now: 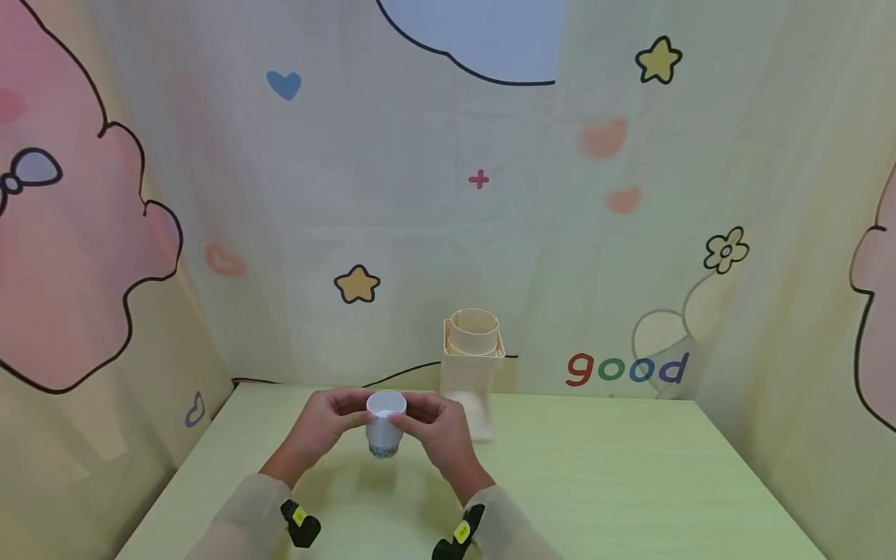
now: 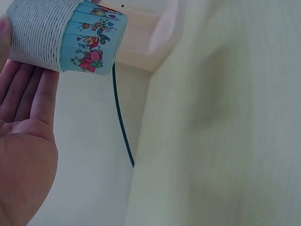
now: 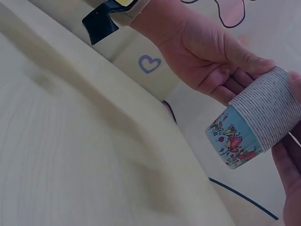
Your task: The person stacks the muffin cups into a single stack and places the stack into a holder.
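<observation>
A stack of nested paper cups (image 1: pixel 386 432) is held upright above the table between my two hands. Many white rims show along the stack (image 3: pixel 268 103), and the lowest cup is light blue with printed flowers and strawberries (image 2: pixel 91 47). My left hand (image 1: pixel 323 428) grips its left side, thumb in front and fingers behind. On the other side my right hand (image 1: pixel 445 435) pinches the stack in the same way. Just behind the right hand stands a cream dispenser (image 1: pixel 465 373) with a round tube at its top; part of its lower body is hidden by that hand.
The pale green table (image 1: pixel 616 467) stretches out on both sides, and shadows of the hands fall on it. Close behind it hangs a printed curtain (image 1: pixel 420 194), with further curtains at left and right. Each wrist wears a black strap (image 1: pixel 301 525).
</observation>
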A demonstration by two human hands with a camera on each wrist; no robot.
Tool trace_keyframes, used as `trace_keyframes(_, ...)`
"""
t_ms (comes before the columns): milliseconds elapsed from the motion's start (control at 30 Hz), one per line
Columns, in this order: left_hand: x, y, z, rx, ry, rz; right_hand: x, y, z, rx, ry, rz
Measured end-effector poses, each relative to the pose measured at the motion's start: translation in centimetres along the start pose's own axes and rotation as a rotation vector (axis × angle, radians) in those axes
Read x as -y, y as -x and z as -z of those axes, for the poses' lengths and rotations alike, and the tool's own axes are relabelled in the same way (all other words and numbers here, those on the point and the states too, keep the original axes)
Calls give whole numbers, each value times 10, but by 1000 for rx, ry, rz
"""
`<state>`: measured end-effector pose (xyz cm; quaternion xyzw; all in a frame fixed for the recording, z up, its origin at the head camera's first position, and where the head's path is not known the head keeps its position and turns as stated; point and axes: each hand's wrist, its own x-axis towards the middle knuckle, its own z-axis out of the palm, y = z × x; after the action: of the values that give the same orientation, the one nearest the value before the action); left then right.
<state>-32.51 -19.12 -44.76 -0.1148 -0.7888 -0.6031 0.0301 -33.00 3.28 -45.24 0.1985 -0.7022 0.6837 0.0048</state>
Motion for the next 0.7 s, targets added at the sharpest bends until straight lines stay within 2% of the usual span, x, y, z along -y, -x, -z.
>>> trace_keyframes(400,-28,-14,-8,-23,13,-34,27,-11,18,-5,46,5)
trace_keyframes(700,-62,-34,-9,-19,28,-56,58,-29,35,-9,46,44)
